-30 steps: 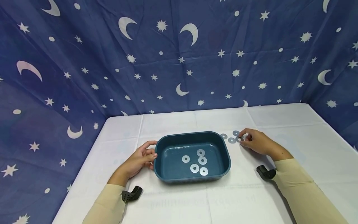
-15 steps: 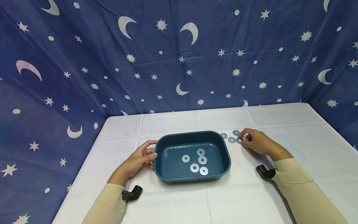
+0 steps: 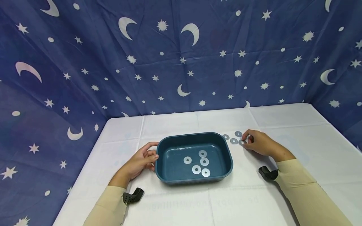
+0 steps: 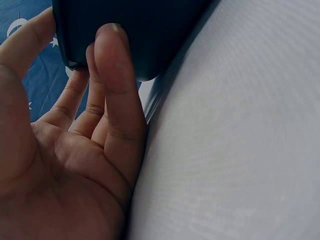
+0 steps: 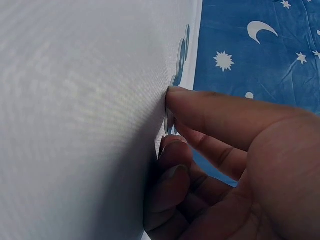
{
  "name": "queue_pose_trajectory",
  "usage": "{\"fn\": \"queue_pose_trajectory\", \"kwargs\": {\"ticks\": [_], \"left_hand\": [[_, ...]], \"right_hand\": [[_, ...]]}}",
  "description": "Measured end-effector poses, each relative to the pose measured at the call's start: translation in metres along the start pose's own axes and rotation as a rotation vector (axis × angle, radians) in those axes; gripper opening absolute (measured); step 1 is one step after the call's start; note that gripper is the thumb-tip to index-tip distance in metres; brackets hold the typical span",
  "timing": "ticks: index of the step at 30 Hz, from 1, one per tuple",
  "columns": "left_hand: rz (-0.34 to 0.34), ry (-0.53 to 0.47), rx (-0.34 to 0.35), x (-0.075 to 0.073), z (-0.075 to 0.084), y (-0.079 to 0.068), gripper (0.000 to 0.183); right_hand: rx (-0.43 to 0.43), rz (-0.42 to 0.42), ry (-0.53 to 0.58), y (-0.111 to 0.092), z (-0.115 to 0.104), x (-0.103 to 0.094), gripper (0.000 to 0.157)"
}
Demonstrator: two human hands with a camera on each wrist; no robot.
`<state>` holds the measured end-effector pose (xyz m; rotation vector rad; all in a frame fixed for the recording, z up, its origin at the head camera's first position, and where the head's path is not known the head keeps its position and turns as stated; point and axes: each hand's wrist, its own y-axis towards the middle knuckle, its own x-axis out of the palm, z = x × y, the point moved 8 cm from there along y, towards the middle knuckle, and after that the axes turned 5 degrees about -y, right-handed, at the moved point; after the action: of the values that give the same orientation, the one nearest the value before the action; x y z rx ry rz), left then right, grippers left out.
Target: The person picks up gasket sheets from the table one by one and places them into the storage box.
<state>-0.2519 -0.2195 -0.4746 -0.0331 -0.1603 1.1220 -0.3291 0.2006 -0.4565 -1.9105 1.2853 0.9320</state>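
A dark blue-green plastic bin (image 3: 181, 182) stands on the white table with several flat metal washers (image 3: 196, 169) lying inside. My left hand (image 3: 141, 160) touches the bin's left end with relaxed fingers; in the left wrist view its fingertips meet the outer wall. Right of the bin, my right hand (image 3: 261, 143) has thumb and fingers at the edge of a washer (image 3: 242, 142), which lies flat or nearly so on the cloth. The right wrist view shows that washer (image 5: 169, 117) edge-on between the fingertips, partly covered.
Beside the right hand lie more loose washers (image 3: 233, 141), one partly hidden behind the bin's back right corner. A white cloth covers the table (image 3: 181, 207). Dark blue fabric (image 3: 209, 69) with moons and stars hangs behind it and along both sides.
The washer at my right fingertips has shifted slightly towards me. Both hands and the bin have stayed nearly in place.
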Motion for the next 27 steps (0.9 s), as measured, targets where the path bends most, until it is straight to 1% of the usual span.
{"fn": "queue_pose_trajectory", "kwargs": {"ticks": [9,15,22,27], "left_hand": [[-0.002,-0.007,-0.005,0.002,0.0018,-0.0009,0.058],[0.001,-0.006,-0.003,0.0021,0.0021,-0.0009,0.057],[0.006,-0.002,0.0,0.0019,0.0015,-0.001,0.056],[0.007,0.001,-0.006,0.0021,0.0015,-0.001,0.058]], "right_hand": [[0.009,-0.01,0.007,0.0001,-0.0013,0.0001,0.027],[0.027,0.002,-0.007,0.0002,-0.0025,-0.0005,0.028],[-0.018,0.044,-0.036,-0.0006,-0.0069,-0.0028,0.028],[-0.026,0.042,-0.044,-0.0004,-0.0087,-0.0019,0.029]]}}
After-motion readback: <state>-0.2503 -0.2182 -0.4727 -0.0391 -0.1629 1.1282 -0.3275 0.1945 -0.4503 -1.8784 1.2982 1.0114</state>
